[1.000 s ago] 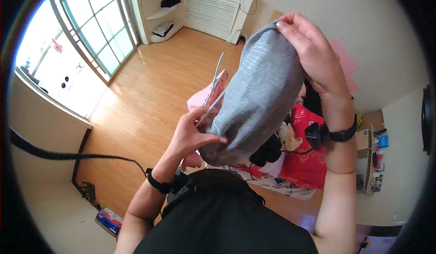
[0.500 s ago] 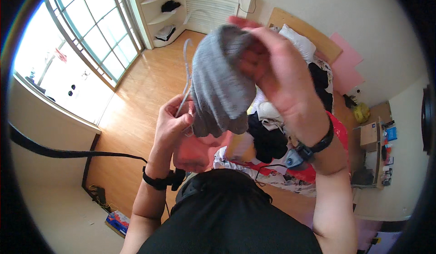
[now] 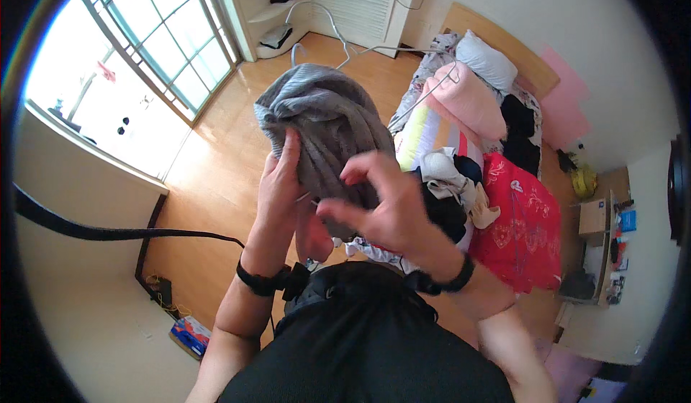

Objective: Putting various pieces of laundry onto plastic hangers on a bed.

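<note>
A bunched grey knit garment (image 3: 324,115) hangs before me, its exact kind hidden by the folds. My left hand (image 3: 277,187) grips it at its left side, thumb pressed on the cloth. Behind and above the garment a white wire hanger (image 3: 392,48) sticks out, its arm reaching right over the bed; how it meets the cloth is hidden. My right hand (image 3: 396,201) is beside the garment's lower right, slightly blurred, thumb and fingers apart with nothing between them. Both wrists wear black bands.
To the right, a bed carries a rolled pink quilt (image 3: 468,100), a white pillow (image 3: 486,61), a red cloth (image 3: 518,223) and a heap of dark and cream clothes (image 3: 443,180). A sliding glass door (image 3: 162,36) is at left, corner shelves (image 3: 270,14) at the back.
My right hand has come off the garment's top and moved down to its lower right. The garment is now more bunched, and the hanger's arm shows beyond it.
</note>
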A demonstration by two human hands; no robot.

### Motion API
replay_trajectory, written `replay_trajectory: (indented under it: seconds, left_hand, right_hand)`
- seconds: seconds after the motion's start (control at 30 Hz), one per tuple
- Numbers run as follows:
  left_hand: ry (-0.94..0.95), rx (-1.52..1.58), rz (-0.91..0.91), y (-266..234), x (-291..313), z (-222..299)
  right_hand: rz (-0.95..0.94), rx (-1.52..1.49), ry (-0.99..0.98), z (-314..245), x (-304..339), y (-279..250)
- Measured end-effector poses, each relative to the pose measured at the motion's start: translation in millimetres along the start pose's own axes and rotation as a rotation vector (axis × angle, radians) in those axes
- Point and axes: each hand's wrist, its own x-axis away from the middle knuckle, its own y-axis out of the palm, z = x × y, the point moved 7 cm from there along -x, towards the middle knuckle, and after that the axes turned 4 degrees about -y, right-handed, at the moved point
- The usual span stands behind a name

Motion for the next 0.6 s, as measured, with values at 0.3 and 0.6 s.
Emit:
replay_trajectory:
  seconds: [0.3,0.6]
  left_hand:
    - [-0.114,-0.344,0.221,-41,-11,3]
    - [-0.029,-0.403,0.101,-47,-10,31]
  right_hand:
    - [0.273,-0.340,0.573,80,33,-52]
    - [0.585,-0.814,0.734,138,29,-149]
